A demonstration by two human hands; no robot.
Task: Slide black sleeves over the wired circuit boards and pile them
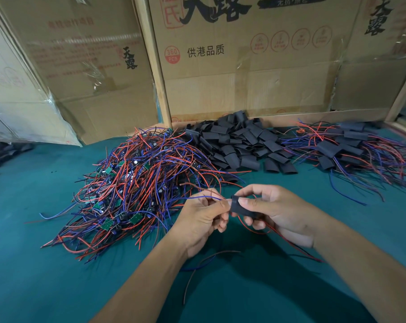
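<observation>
Head view: nearest, left hand (203, 217) pinches red and blue wires (209, 197) while right hand (267, 210) grips a black sleeve (242, 207) between the two, so sleeving looks mid-step; board itself hidden, prob. inside or behind fingers. Next move likely needs the sleeve pushed fully along, w/ wires kept taut. Farther back: bare-board tangle (132, 183) at left, loose sleeves (241, 143) centre, finished pile (351, 145) right, cardboard boxes (244, 66) behind; stray wires near the hands could snag.

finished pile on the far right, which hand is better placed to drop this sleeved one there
Right. The right hand already grips the black sleeve and is nearer the finished pile. The left hand only pinches the wires and sits by the unsleeved heap.
</observation>
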